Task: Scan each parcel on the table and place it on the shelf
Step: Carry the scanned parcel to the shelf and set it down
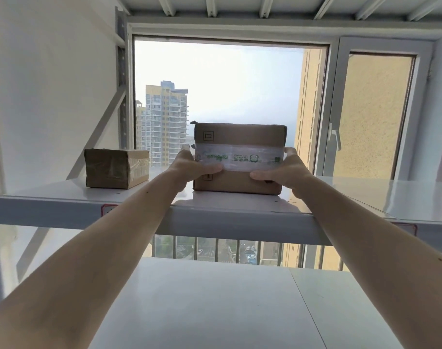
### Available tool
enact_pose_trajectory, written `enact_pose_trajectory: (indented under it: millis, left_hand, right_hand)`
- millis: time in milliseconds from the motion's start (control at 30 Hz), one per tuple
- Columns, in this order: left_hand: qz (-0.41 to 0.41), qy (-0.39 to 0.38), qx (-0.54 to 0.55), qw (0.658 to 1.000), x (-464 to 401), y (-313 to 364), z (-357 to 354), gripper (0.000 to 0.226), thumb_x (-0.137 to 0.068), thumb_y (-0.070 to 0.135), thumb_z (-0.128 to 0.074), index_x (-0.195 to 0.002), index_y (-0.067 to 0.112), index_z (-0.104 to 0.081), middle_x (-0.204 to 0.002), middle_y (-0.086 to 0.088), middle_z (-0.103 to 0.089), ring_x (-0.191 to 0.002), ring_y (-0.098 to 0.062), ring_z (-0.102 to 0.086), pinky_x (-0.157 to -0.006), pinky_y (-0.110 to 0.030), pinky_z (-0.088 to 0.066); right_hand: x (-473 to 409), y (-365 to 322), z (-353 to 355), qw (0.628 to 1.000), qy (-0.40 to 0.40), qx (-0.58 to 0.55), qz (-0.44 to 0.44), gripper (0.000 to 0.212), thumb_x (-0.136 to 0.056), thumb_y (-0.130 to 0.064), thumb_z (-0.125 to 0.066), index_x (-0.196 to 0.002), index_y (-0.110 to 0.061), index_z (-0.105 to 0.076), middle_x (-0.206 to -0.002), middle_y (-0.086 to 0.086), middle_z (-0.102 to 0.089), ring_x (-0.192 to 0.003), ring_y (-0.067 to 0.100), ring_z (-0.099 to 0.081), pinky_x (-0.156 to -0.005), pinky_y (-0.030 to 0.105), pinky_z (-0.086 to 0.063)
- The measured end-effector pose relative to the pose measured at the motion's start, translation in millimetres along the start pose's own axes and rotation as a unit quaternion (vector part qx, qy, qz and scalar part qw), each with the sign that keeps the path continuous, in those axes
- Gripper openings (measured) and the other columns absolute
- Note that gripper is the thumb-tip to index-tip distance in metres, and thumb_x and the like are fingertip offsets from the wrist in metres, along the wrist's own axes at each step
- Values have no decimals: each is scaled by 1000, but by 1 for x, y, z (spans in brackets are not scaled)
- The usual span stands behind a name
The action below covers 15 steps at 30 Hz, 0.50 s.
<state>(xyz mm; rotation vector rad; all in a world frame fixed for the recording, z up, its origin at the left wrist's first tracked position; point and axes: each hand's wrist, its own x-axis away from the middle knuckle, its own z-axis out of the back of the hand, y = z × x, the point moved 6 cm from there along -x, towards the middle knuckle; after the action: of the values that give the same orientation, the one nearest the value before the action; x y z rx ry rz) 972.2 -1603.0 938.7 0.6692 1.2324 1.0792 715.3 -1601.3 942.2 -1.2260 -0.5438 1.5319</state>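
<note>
A brown cardboard parcel (240, 137) with a white tape band printed in green stands on the white shelf board (215, 217), in front of the window. My left hand (192, 170) grips its left side, thumb across the front face. My right hand (285, 172) grips its right side the same way. A second, smaller parcel (116, 167) wrapped in clear tape sits on the same board to the left, apart from my hands.
Below lies a lower white shelf board (215, 298). A grey upright post (121, 84) and a diagonal brace stand at the left. The window frame with a handle (337, 139) is behind at the right. The shelf continues to the right.
</note>
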Motion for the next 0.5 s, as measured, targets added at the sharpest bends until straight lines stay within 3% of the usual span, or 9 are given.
enact_pose_trajectory:
  millis: [100, 233, 400, 500]
  left_hand:
    - [10, 28, -34, 999, 9, 7, 3, 124, -56, 33, -96, -150, 3, -20, -134, -1, -51, -120, -19, -53, -94, -28, -47]
    - [-4, 111, -34, 993, 26, 22, 5, 123, -65, 38, -91, -153, 8, -12, -148, -11, -37, -132, -26, -42, -104, -35, -42]
    - [-90, 258, -37, 961, 57, 50, -10, 81, -82, 44, -75, -145, 15, -34, -141, -4, -40, -129, -20, -34, -106, -40, -40]
    - [-151, 274, -19, 949, 71, 70, -30, 59, -87, 40, -69, -135, 17, -44, -131, 0, -45, -119, -16, -35, -105, -39, -40]
  right_hand:
    - [9, -3, 5, 1000, 0, -13, -6, 119, -58, -25, -96, -149, -12, -22, -109, -1, -59, -96, 17, -60, -74, 25, -50]
    - [23, -10, 14, 999, 28, -19, -3, 115, -61, -34, -94, -149, -11, -24, -124, 2, -51, -107, 21, -54, -83, 30, -45]
    - [42, -18, 22, 998, 54, -9, 12, 96, -68, -43, -88, -142, -12, -36, -123, 3, -47, -110, 19, -49, -85, 30, -43]
    - [56, -20, 32, 996, 89, -6, 28, 83, -73, -44, -85, -136, -13, -42, -126, 4, -51, -110, 18, -51, -88, 31, -45]
